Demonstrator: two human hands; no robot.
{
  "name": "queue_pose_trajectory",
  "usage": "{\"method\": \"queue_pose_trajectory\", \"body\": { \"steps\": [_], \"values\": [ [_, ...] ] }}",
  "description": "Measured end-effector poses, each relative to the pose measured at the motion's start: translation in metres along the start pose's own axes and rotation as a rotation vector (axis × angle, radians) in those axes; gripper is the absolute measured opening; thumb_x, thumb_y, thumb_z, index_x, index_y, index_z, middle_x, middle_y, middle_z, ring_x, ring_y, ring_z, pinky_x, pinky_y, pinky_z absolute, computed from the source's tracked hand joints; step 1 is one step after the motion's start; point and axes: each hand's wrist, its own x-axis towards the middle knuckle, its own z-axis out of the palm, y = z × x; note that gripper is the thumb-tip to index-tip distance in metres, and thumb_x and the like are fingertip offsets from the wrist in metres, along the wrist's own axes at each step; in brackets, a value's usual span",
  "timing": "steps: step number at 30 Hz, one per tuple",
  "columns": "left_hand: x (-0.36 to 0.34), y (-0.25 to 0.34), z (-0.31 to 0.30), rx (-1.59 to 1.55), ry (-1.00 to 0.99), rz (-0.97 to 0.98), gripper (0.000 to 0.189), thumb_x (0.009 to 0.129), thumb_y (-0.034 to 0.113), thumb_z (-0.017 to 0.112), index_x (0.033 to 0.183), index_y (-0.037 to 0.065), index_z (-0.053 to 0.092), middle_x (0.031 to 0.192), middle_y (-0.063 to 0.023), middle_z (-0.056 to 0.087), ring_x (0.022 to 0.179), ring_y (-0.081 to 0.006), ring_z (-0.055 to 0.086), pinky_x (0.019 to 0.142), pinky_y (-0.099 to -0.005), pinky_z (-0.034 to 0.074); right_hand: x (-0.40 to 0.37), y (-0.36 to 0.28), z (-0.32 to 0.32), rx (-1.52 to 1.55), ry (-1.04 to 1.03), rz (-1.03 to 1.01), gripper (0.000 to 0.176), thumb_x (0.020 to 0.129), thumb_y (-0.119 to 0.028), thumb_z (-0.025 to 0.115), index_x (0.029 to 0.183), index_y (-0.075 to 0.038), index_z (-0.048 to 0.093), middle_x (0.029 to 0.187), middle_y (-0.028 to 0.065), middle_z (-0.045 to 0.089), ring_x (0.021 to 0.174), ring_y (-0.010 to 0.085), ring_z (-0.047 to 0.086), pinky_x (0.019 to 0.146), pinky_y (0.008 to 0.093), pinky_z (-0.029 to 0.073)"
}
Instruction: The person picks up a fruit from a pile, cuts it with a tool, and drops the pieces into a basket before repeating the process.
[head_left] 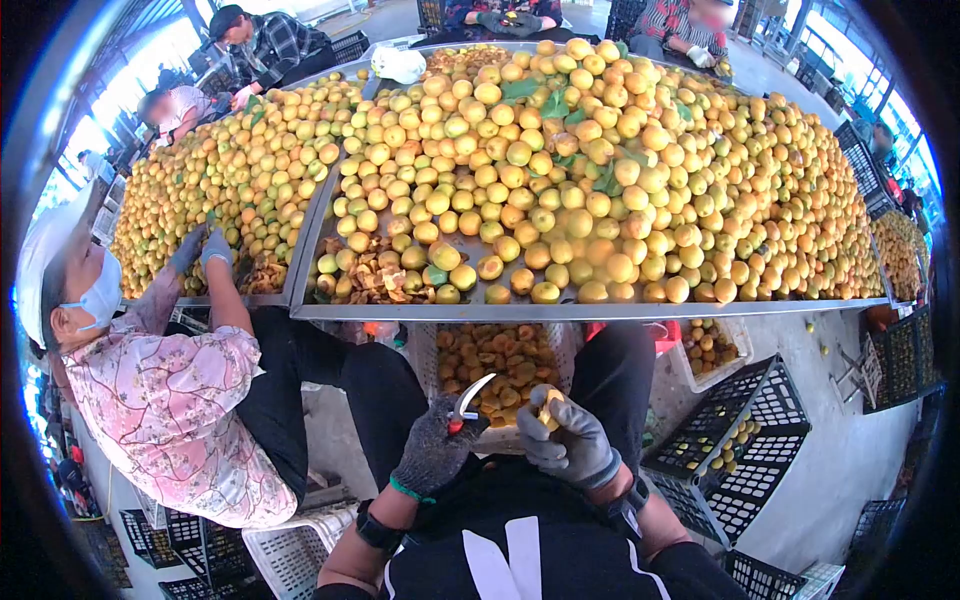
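My left hand (433, 447), in a dark grey knit glove, is closed round the red handle of a curved knife (470, 400), its pale blade pointing up and right. Close by on the right, my right hand (570, 440), in a grey coated glove, pinches a yellow-orange piece of fruit (549, 408) between thumb and fingers. Blade and fruit are apart. Below the table's edge, between my knees, a white crate (424, 360) holds many cut fruit pieces (495, 365).
A metal-rimmed table (600, 311) carries heaps of yellow-orange fruit (480, 180) with leaves. At left, a co-worker in a pink floral shirt (180, 420) reaches into the fruit. More people sit across the table. Black crates (750, 450) stand at right, a white crate (290, 560) at lower left.
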Motion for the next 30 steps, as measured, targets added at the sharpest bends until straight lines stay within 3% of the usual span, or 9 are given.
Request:
{"method": "queue_pose_trajectory", "body": {
  "steps": [9, 12, 16, 19, 21, 25, 27, 28, 30],
  "values": [
    [0.002, 0.002, 0.0, 0.025, -0.026, -0.012, 0.03, 0.082, 0.02, 0.072, 0.1, 0.004, 0.054, 0.083, -0.0186, 0.064, 0.079, -0.0381, 0.064, 0.065, -0.0433, 0.05, 0.006, 0.009, 0.004, -0.266, 0.2, -0.114, 0.019, 0.094, -0.032, 0.055, 0.102, -0.014, 0.053, 0.067, 0.0001, 0.042, 0.047, 0.0078, 0.033, 0.038, 0.0202, 0.027],
    [0.001, 0.0, 0.003, 0.007, -0.013, 0.032, 0.03, 0.082, 0.019, 0.072, 0.1, 0.004, 0.053, 0.083, -0.0194, 0.063, 0.079, -0.0386, 0.064, 0.065, -0.0436, 0.05, 0.007, 0.012, -0.001, -0.29, 0.284, -0.071, 0.018, 0.094, -0.031, 0.056, 0.101, -0.014, 0.052, 0.07, 0.0002, 0.042, 0.05, 0.0079, 0.035, 0.04, 0.0201, 0.028],
    [0.003, -0.001, 0.003, 0.025, 0.002, 0.059, 0.03, 0.082, 0.02, 0.072, 0.098, 0.004, 0.054, 0.08, -0.0195, 0.063, 0.077, -0.0396, 0.064, 0.063, -0.0446, 0.05, 0.018, 0.016, -0.008, -0.164, 0.241, -0.029, 0.021, 0.092, -0.029, 0.059, 0.105, -0.014, 0.052, 0.077, 0.0004, 0.046, 0.055, 0.0076, 0.039, 0.045, 0.0192, 0.032],
    [0.002, -0.007, 0.002, 0.067, 0.01, 0.081, 0.03, 0.082, 0.021, 0.072, 0.098, 0.005, 0.054, 0.078, -0.0194, 0.063, 0.075, -0.04, 0.064, 0.061, -0.0452, 0.049, 0.023, 0.012, -0.002, -0.396, 0.252, -0.139, 0.028, 0.09, -0.029, 0.062, 0.11, -0.012, 0.052, 0.087, 0.001, 0.051, 0.062, 0.0074, 0.043, 0.05, 0.0183, 0.035],
    [0.002, -0.009, 0.003, 0.09, 0.011, 0.098, 0.03, 0.082, 0.022, 0.072, 0.099, 0.005, 0.054, 0.077, -0.0195, 0.063, 0.074, -0.0403, 0.064, 0.06, -0.0455, 0.049, 0.018, 0.003, -0.008, -1.05, 0.326, -0.229, 0.036, 0.092, -0.016, 0.061, 0.125, -0.007, 0.048, 0.096, 0.001, 0.054, 0.078, 0.0089, 0.048, 0.066, 0.0239, 0.044],
    [0.001, -0.009, 0.006, 0.128, 0.015, 0.1, 0.032, 0.082, 0.026, 0.072, 0.098, 0.004, 0.055, 0.075, -0.0195, 0.063, 0.072, -0.0401, 0.063, 0.058, -0.0457, 0.049, 0.007, -0.004, -0.013, -1.026, 0.348, -0.196, 0.038, 0.092, -0.02, 0.061, 0.125, -0.005, 0.048, 0.101, 0.0025, 0.055, 0.078, 0.0095, 0.05, 0.063, 0.0225, 0.043],
    [0.0, -0.008, 0.007, 0.125, 0.024, 0.116, 0.032, 0.083, 0.028, 0.071, 0.097, 0.005, 0.055, 0.074, -0.0191, 0.063, 0.07, -0.0398, 0.063, 0.057, -0.0457, 0.048, 0.005, -0.007, -0.012, -0.582, 0.157, -0.103, 0.043, 0.093, -0.023, 0.06, 0.129, -0.006, 0.046, 0.1, 0.0034, 0.055, 0.073, 0.0099, 0.05, 0.06, 0.0211, 0.041],
    [-0.002, -0.006, 0.007, 0.165, -0.01, 0.109, 0.032, 0.083, 0.029, 0.071, 0.098, 0.005, 0.056, 0.073, -0.018, 0.063, 0.068, -0.0386, 0.063, 0.056, -0.0452, 0.049, 0.005, -0.006, -0.011, -0.582, 0.157, -0.103, 0.043, 0.093, -0.023, 0.06, 0.129, -0.006, 0.046, 0.1, 0.0034, 0.055, 0.073, 0.0099, 0.05, 0.06, 0.0211, 0.041],
    [-0.003, 0.0, 0.006, 0.206, -0.043, 0.097, 0.031, 0.083, 0.029, 0.071, 0.098, 0.006, 0.057, 0.072, -0.0169, 0.063, 0.066, -0.0374, 0.064, 0.055, -0.0446, 0.049, 0.006, -0.003, -0.007, -0.29, 0.165, -0.033, 0.046, 0.094, -0.027, 0.059, 0.132, -0.007, 0.043, 0.097, 0.004, 0.055, 0.071, 0.0096, 0.049, 0.053, 0.02, 0.038]
  ]
}}
